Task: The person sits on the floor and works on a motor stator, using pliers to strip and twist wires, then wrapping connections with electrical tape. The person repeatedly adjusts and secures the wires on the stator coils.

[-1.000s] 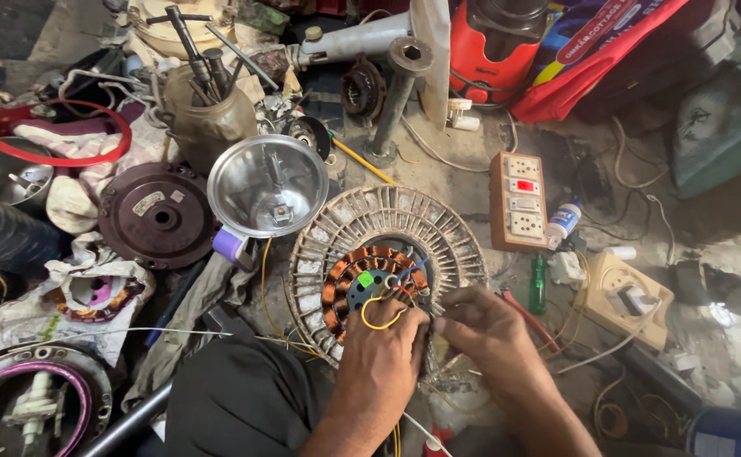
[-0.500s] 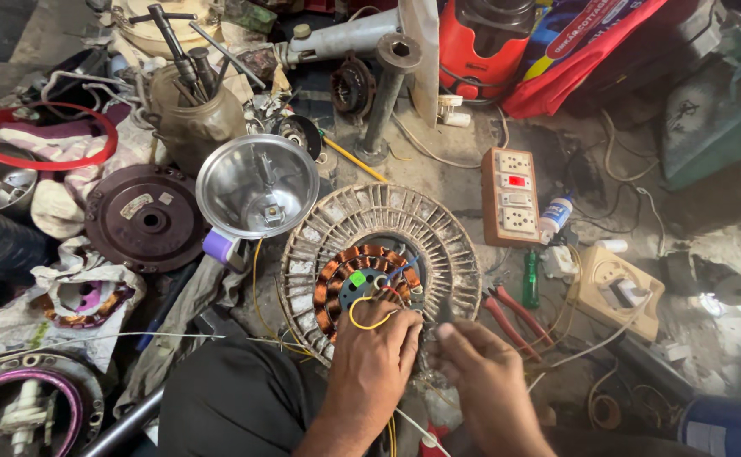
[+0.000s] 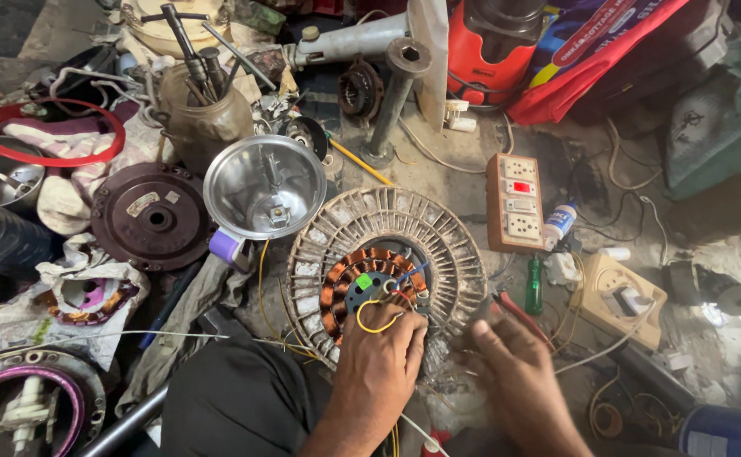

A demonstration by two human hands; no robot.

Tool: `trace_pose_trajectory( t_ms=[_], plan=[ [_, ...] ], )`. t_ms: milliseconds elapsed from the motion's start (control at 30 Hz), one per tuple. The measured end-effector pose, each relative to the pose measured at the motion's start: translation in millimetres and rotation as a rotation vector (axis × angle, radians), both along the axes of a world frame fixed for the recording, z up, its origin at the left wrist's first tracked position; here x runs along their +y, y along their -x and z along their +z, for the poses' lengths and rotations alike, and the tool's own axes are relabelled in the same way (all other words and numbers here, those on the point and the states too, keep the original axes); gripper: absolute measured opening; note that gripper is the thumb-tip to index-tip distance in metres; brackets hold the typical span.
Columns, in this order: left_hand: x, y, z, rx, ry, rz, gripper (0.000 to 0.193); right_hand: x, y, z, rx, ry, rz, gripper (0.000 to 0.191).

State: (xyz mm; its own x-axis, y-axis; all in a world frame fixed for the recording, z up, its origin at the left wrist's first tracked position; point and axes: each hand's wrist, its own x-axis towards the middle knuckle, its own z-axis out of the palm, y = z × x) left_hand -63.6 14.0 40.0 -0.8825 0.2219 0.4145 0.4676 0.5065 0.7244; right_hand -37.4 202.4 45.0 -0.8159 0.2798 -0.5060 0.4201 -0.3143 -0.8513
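A round fan motor (image 3: 387, 262) with a finned metal rim and copper windings lies on the floor in front of me. My left hand (image 3: 381, 354) rests on its near edge, fingers on a yellow wire (image 3: 372, 315) that loops out of the windings beside blue and red leads. My right hand (image 3: 514, 364) hovers just right of the motor, blurred, fingers loosely spread with nothing seen in them, close to red-handled pliers (image 3: 519, 309).
A shiny metal bowl (image 3: 265, 186) with a purple handle sits left of the motor, next to a dark round cover (image 3: 149, 216). A switchboard with sockets (image 3: 514, 203), a green screwdriver (image 3: 535, 288) and a second socket box (image 3: 620, 296) lie to the right. A jar of tools (image 3: 201, 101) stands behind.
My right hand has left the motor's windings and moved right and down, off the rim. My left hand stays on the yellow wire. The view has shifted slightly.
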Motion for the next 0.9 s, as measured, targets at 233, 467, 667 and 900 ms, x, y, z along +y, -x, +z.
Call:
trace_pose_trajectory(
  t_ms=[233, 467, 667, 900],
  plan=[
    [0, 0, 0, -0.041, -0.003, -0.005, 0.008, -14, -1, -43, 0.091, -0.248, 0.082, 0.027],
    [2, 0, 1, -0.021, 0.001, 0.01, 0.009, -16, 0, -45, 0.174, -0.216, 0.135, 0.025],
    [2, 0, 4, -0.06, 0.024, 0.012, 0.008, 17, -10, -29, 0.081, -0.111, -0.076, 0.027],
    [5, 1, 4, -0.044, 0.043, 0.019, 0.011, 24, -20, -23, 0.013, -0.054, -0.011, 0.041]
  ],
)
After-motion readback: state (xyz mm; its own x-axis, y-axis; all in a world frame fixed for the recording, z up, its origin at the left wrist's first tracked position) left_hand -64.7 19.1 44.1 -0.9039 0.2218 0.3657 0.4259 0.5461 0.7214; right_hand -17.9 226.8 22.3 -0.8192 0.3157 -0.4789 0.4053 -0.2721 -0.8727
